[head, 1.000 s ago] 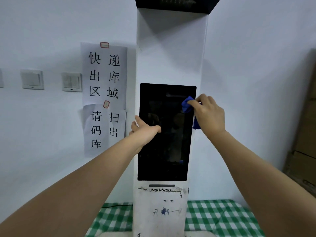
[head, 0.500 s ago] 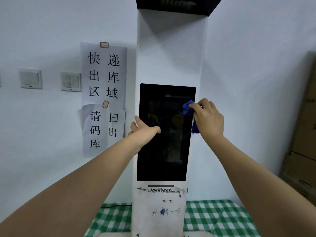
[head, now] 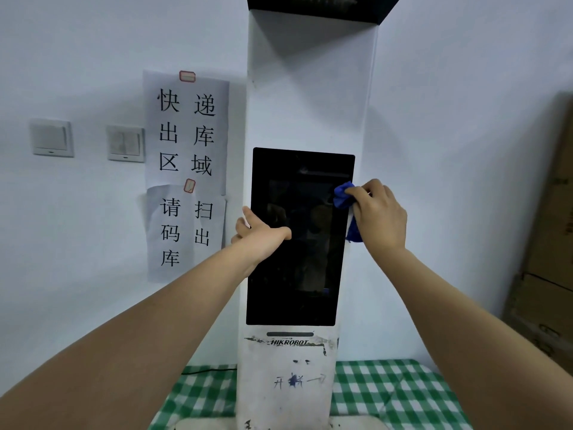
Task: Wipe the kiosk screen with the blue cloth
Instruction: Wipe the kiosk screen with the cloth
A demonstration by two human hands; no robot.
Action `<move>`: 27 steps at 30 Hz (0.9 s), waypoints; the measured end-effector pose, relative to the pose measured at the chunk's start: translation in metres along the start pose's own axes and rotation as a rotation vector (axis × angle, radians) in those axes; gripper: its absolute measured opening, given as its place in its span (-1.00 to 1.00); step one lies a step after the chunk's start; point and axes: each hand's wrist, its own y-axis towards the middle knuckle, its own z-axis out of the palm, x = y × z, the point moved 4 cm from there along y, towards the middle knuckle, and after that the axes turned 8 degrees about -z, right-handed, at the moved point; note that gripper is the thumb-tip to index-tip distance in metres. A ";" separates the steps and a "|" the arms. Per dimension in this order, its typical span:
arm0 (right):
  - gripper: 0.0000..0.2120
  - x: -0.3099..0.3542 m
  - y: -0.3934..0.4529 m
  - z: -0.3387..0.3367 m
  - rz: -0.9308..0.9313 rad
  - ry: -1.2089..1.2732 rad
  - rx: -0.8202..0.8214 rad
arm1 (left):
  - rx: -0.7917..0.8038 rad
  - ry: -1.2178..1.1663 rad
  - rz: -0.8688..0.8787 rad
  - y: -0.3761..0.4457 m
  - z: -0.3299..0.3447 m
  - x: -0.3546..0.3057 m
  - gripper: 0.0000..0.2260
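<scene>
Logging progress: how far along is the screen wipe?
Underway. The right hand holds the blue cloth against the screen at its upper right edge; the left hand grips the left edge. The lower screen looks untouched; which parts are clean can't be told.

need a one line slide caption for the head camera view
Right hand presses the blue cloth to the kiosk screen while the left hand steadies its edge.

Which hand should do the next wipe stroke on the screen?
Right. The right hand already grips the blue cloth against the kiosk screen at its right edge; the left hand grips the kiosk's left edge.
</scene>
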 end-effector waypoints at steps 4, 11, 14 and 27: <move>-0.50 0.004 -0.020 0.006 -0.193 -0.071 0.161 | 0.000 0.003 0.003 0.000 -0.001 0.001 -0.11; -0.74 -0.012 0.014 -0.009 0.144 0.028 0.058 | 0.026 0.009 0.007 -0.002 -0.001 0.003 -0.11; -0.72 0.008 0.007 0.002 0.046 -0.008 0.057 | 0.028 0.008 0.011 -0.003 -0.003 0.004 -0.11; -0.68 0.024 -0.030 0.016 -0.056 0.005 0.066 | 0.012 0.041 0.028 -0.008 -0.006 0.006 -0.14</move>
